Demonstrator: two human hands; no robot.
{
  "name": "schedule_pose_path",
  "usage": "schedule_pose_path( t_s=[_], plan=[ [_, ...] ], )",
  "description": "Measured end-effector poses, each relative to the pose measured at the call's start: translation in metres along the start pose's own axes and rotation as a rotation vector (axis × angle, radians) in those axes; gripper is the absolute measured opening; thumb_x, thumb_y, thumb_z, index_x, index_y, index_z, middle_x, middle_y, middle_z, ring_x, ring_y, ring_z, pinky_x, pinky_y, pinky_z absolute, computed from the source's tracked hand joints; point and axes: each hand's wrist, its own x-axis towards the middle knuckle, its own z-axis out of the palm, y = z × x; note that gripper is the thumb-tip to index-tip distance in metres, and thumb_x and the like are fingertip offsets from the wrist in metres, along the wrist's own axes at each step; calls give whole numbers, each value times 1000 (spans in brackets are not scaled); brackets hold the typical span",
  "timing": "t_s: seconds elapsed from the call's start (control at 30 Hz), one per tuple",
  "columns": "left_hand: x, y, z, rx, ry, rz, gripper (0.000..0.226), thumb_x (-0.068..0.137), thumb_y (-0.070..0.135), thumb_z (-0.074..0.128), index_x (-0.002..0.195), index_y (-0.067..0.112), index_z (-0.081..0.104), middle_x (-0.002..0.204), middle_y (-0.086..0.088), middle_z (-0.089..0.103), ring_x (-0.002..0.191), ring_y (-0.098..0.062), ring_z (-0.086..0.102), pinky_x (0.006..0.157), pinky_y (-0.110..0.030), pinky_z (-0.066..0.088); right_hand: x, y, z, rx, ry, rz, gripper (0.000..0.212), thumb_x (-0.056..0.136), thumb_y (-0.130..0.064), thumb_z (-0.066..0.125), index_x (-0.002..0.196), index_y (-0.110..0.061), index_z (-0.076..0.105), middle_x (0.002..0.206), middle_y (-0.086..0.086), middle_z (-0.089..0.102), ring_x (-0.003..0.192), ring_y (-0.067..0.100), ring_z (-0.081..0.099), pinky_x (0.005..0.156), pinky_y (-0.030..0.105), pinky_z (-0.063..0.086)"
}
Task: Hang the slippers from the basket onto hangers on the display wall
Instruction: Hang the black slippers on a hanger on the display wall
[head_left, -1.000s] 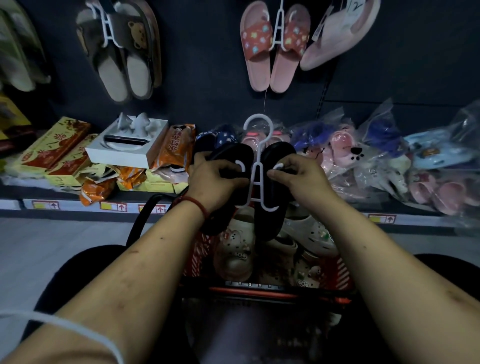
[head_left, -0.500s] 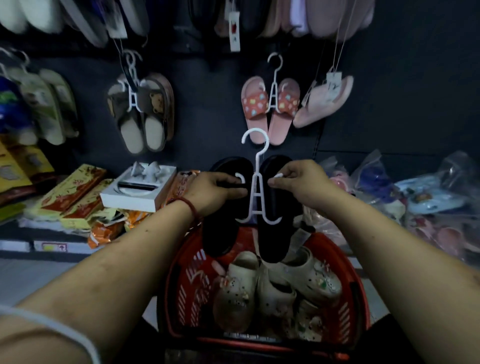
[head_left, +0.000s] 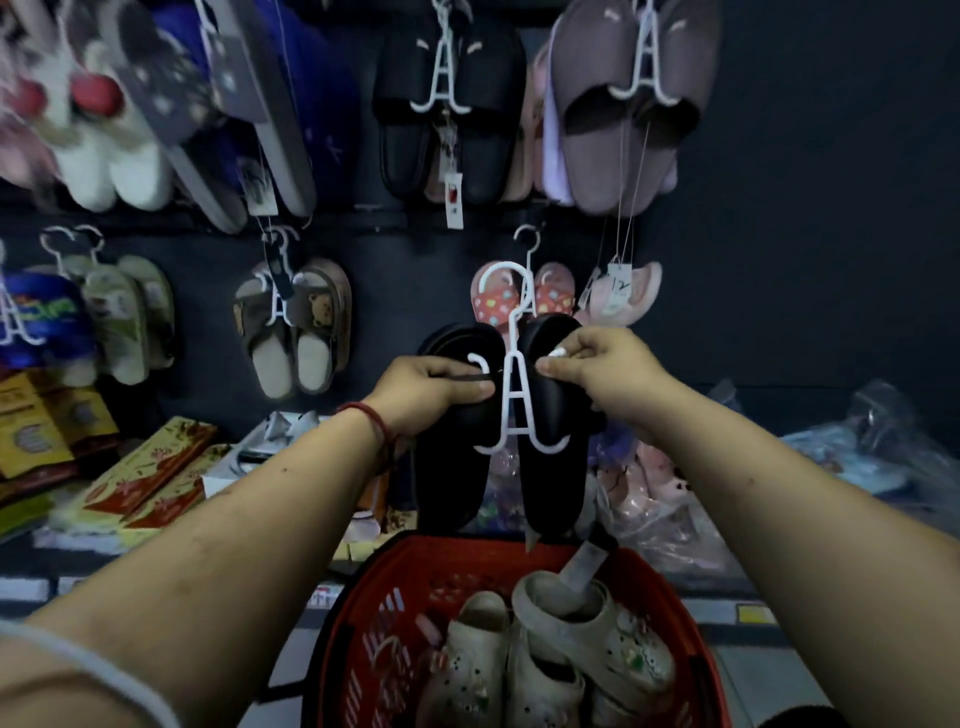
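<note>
A pair of black slippers (head_left: 449, 467) hangs on a white plastic hanger (head_left: 514, 395), held up in front of the dark display wall (head_left: 805, 208). My left hand (head_left: 431, 389) grips the left slipper's strap. My right hand (head_left: 602, 371) pinches the right slipper at the hanger's arm. The hanger's hook reaches up over a pink patterned pair (head_left: 498, 304) hung on the wall. Below stands a red basket (head_left: 384, 613) with several beige clogs (head_left: 582, 639) in it.
Hung pairs crowd the wall: brown bear slippers (head_left: 296, 332), black slippers (head_left: 447, 114), mauve slippers (head_left: 628, 109), white fluffy ones (head_left: 104, 156). A shelf below holds red-and-yellow boxes (head_left: 140, 467) at left and bagged slippers (head_left: 660, 499) at right.
Both hands have lifted the hanger with the black slippers up out of the basket toward the wall. The view has tilted upward, showing more hung rows.
</note>
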Motion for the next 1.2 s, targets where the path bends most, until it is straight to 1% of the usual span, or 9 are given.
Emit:
schedule_pose_path(
  t_s=[0.1, 0.17, 0.27, 0.43, 0.5, 0.63, 0.83, 1.07, 1.2],
  plan=[
    [10, 29, -1, -7, 8, 21, 29, 73, 12, 85, 101, 9, 77, 97, -11, 77, 90, -22, 73, 84, -31, 59, 13, -27, -13, -35, 27, -30, 29, 83, -20, 81, 93, 3, 66, 60, -3, 50, 40, 0, 41, 37, 13, 33],
    [19, 49, -5, 40, 10, 52, 28, 73, 15, 86, 100, 12, 78, 98, -7, 77, 92, -19, 73, 90, -32, 58, 24, -44, -20, -38, 45, -58, 30, 83, -21, 81, 91, 3, 66, 56, -6, 48, 35, -2, 39, 39, 15, 33],
    [34, 83, -15, 58, 19, 82, 29, 71, 16, 87, 99, 12, 78, 96, -6, 77, 96, -22, 73, 94, -38, 56, 42, -73, -30, -94, 94, -100, 32, 81, -29, 82, 87, -2, 67, 53, -10, 48, 45, 5, 41, 52, 22, 38],
    [60, 133, -31, 72, 59, 135, 29, 70, 16, 88, 97, 13, 79, 95, -5, 78, 96, -24, 73, 95, -41, 56, 83, -114, -39, -38, 97, -149, 32, 82, -24, 82, 90, 3, 66, 68, 2, 61, 63, 15, 56, 57, 30, 48],
    [73, 151, -40, 80, 67, 145, 29, 69, 17, 89, 97, 13, 79, 94, -5, 78, 95, -23, 73, 95, -41, 56, 102, -127, -38, -26, 101, -153, 33, 83, -22, 81, 92, 5, 65, 71, 4, 61, 66, 17, 57, 59, 30, 46],
    [103, 185, -59, 70, 79, 156, 28, 69, 16, 89, 95, 14, 80, 92, -3, 78, 92, -21, 74, 94, -39, 57, 143, -156, -37, -47, 107, -180, 36, 83, -25, 80, 93, 5, 64, 72, 4, 59, 64, 18, 53, 56, 27, 40],
    [139, 225, -82, -1, 90, 202, 25, 73, 12, 85, 97, 10, 79, 93, -9, 77, 91, -25, 74, 91, -41, 58, 200, -198, -34, -54, 122, -232, 37, 84, -30, 79, 91, 4, 64, 69, 1, 60, 62, 18, 54, 58, 28, 43],
    [185, 246, -104, -20, 101, 227, 24, 72, 10, 85, 95, 7, 79, 91, -11, 77, 89, -27, 75, 89, -40, 58, 251, -222, -28, -116, 116, -282, 22, 85, -30, 77, 80, -14, 62, 63, 0, 56, 56, 16, 50, 53, 27, 40],
    [204, 253, -108, -20, 117, 247, 24, 71, 9, 85, 94, 7, 79, 90, -11, 77, 87, -26, 75, 85, -37, 59, 270, -224, -25, -108, 137, -292, 31, 86, -29, 77, 87, 0, 65, 67, 2, 58, 59, 17, 51, 53, 26, 40]
  ],
)
